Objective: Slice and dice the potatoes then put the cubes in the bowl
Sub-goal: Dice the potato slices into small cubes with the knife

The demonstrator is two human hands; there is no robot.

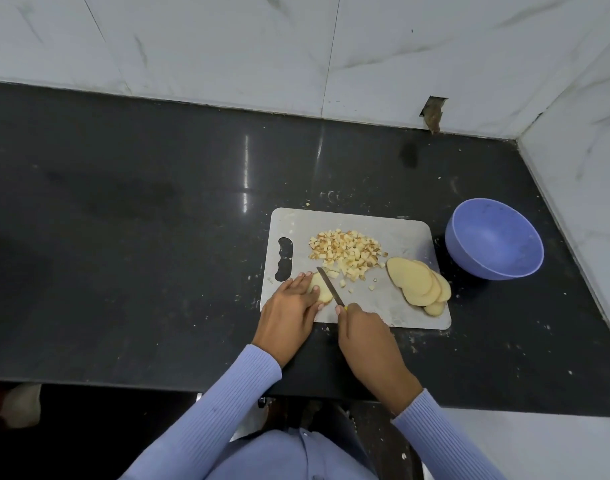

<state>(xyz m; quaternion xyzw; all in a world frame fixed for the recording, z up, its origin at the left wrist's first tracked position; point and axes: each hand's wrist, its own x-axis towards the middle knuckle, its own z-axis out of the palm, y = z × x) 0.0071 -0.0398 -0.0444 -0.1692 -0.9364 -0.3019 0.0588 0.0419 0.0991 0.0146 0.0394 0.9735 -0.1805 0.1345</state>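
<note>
A grey cutting board [400,306] lies on the black counter. On its near left part my left hand [289,306] presses down on a small stack of potato slices [322,291]. My right hand [362,327] grips a knife [329,285] by its yellow handle, the dark blade lying across the right edge of that stack. A pile of potato cubes [347,252] sits at the board's middle, some browned. Several whole potato slices [418,284] overlap at the board's right side. The blue bowl [494,239] stands empty to the right of the board.
The black counter [141,220] stretches wide to the left. White marble-look walls [366,46] close it off at the back and on the right, near the bowl. Small potato scraps dot the counter around the board. The counter's front edge runs just below my wrists.
</note>
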